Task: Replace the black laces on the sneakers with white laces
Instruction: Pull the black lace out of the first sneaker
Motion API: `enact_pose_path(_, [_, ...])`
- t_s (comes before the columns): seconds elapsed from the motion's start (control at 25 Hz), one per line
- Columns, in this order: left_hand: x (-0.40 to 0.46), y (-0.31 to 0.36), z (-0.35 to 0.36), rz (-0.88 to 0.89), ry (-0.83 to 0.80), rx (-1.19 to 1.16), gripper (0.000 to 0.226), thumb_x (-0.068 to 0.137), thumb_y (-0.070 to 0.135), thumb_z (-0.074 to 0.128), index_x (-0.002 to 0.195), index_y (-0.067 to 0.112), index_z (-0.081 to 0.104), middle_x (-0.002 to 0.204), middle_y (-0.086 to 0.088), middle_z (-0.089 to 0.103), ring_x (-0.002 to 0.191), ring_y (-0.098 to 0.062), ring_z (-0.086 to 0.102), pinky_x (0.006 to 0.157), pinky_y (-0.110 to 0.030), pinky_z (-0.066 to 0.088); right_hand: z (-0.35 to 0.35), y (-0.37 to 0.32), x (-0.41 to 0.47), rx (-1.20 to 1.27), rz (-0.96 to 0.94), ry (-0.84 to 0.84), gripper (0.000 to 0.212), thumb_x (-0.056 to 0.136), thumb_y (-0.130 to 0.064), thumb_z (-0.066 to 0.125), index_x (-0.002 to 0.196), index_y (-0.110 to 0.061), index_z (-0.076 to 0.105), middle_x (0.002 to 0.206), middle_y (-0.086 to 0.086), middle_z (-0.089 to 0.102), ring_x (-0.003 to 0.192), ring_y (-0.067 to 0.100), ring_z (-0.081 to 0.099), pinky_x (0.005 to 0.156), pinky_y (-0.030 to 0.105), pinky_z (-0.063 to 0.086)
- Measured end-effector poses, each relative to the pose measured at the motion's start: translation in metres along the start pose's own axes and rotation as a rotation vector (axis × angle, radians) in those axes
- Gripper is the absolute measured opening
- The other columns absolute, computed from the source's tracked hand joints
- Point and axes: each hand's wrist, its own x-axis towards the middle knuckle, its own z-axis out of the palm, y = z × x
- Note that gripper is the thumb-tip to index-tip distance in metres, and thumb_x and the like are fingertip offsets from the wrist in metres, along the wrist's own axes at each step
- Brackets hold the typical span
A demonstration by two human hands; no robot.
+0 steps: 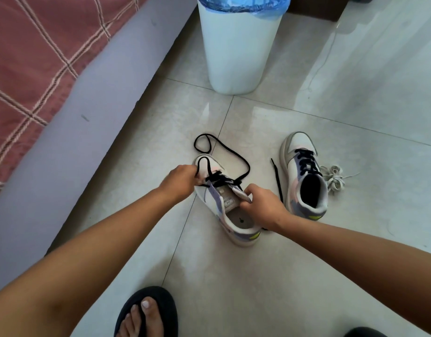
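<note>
A white and lilac sneaker (233, 222) lies on the tiled floor between my hands. Its black lace (231, 148) is partly pulled out and loops loosely past the toe. My left hand (179, 182) pinches this lace near the lower eyelets. My right hand (264, 205) grips the sneaker's tongue and collar. The second sneaker (291, 171) stands to the right with its black lace still threaded; one loose end (276, 177) trails on the floor. A bundle of white laces (334, 177) lies right of that sneaker.
A white bin (236, 49) with a blue liner stands behind the sneakers. A bed with a red checked cover (34, 64) and grey edge runs along the left. My foot in a dark sandal (146, 312) is at the bottom.
</note>
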Motion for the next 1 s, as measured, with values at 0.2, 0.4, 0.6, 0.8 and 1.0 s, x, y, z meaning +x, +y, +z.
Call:
enact_pose_path(0.2, [0.002,-0.018,-0.026,-0.283,0.026,0.609,0.030,0.084,-0.002,0.053,0.110,0.012,0.056,0.105,-0.005,0.060,0.098,-0.024,0.059,0.077,-0.029,0.035,-0.011,0.001,0.009,-0.030,0.009,0.053,0.022,0.087,-0.025,0.053,0.106,-0.013,0.054,0.089,0.006,0.057,0.079,0.024,0.052,0.063,0.030,0.037])
enact_pose_path(0.4, [-0.007,-0.007,-0.006,0.118,0.307,0.639,0.042,0.073,0.019,0.076,0.106,0.009,0.053,0.099,-0.010,0.057,0.087,-0.027,0.060,0.069,-0.032,0.042,-0.014,0.002,0.011,-0.073,-0.014,0.038,0.024,0.087,-0.025,0.053,0.108,-0.014,0.053,0.088,0.005,0.056,0.078,0.024,0.050,0.063,0.030,0.036])
enact_pose_path(0.6, [-0.013,0.006,0.026,0.598,0.406,0.707,0.029,0.054,0.019,0.085,0.059,0.012,0.058,0.059,-0.004,0.051,0.050,-0.022,0.050,0.047,-0.025,0.031,-0.016,0.003,0.011,-0.113,-0.053,0.006,0.025,0.088,-0.026,0.052,0.110,-0.013,0.050,0.087,0.004,0.055,0.078,0.024,0.050,0.063,0.029,0.035])
enact_pose_path(0.8, [-0.006,0.015,0.026,0.484,0.373,0.790,0.031,0.045,0.019,0.085,0.056,0.015,0.056,0.056,-0.002,0.050,0.046,-0.019,0.047,0.051,-0.024,0.030,-0.016,0.002,0.011,-0.115,-0.058,0.006,0.025,0.089,-0.025,0.051,0.110,-0.012,0.049,0.088,0.005,0.054,0.079,0.025,0.049,0.063,0.029,0.034])
enact_pose_path(1.0, [-0.003,0.013,0.028,0.533,0.392,0.785,0.028,0.048,0.011,0.082,0.059,0.013,0.056,0.056,-0.003,0.050,0.046,-0.020,0.046,0.051,-0.025,0.030,-0.017,0.001,0.010,-0.132,-0.055,0.001,0.025,0.090,-0.026,0.050,0.110,-0.012,0.048,0.090,0.007,0.056,0.078,0.025,0.049,0.062,0.030,0.035])
